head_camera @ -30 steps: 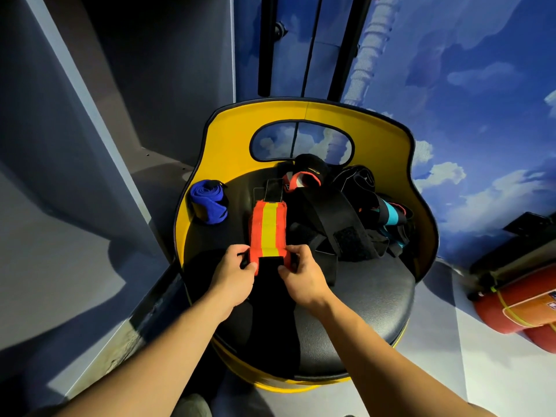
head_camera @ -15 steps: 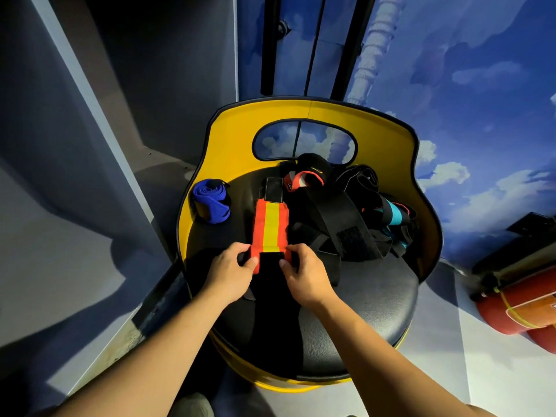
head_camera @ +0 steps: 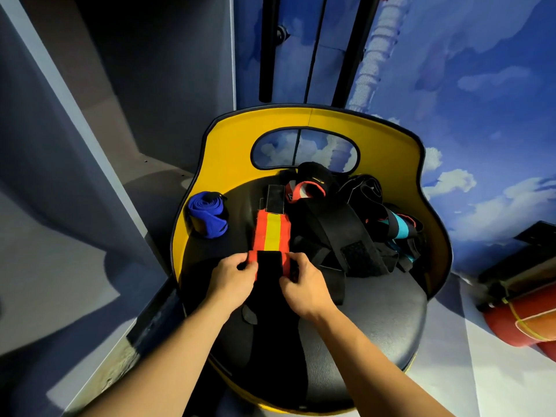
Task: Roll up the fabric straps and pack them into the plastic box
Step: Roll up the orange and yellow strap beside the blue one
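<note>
The orange-and-yellow strap [head_camera: 272, 233] lies flat on the black seat [head_camera: 376, 311], its near end turned over. My left hand [head_camera: 231, 281] and right hand [head_camera: 304, 285] each pinch that rolled end. I'd keep both edges level and the roll tight. The rolled blue strap [head_camera: 207, 215] sits left of it. No plastic box shows.
</note>
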The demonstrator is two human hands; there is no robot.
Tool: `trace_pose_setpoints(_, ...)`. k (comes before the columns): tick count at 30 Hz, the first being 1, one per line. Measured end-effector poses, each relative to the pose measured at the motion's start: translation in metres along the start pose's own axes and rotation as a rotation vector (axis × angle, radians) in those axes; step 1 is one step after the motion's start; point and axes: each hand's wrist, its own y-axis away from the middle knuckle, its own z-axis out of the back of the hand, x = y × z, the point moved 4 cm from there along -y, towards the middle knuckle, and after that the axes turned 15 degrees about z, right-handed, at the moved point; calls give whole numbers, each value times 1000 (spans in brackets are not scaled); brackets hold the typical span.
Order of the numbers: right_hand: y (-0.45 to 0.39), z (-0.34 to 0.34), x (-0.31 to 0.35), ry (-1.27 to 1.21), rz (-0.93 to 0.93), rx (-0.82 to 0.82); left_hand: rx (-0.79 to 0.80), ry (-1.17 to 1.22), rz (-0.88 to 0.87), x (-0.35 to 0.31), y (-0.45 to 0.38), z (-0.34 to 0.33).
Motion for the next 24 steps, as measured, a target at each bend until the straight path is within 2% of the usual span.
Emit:
trace_pose_setpoints(4, 0, 2, -6, 10, -4, 34, 115, 5, -6, 2, -1, -2)
trace_pose_setpoints(13, 18, -20, 13, -53, 47, 36, 108, -13, -17, 21, 6, 29)
trace_pose_setpoints(19, 28, -35, 28, -148, 44, -19, 111, 7, -1, 27, 7, 52)
trace_pose_setpoints(24, 39, -48, 31, -148, 79, -8, 121, -81, 28, 36, 7, 55)
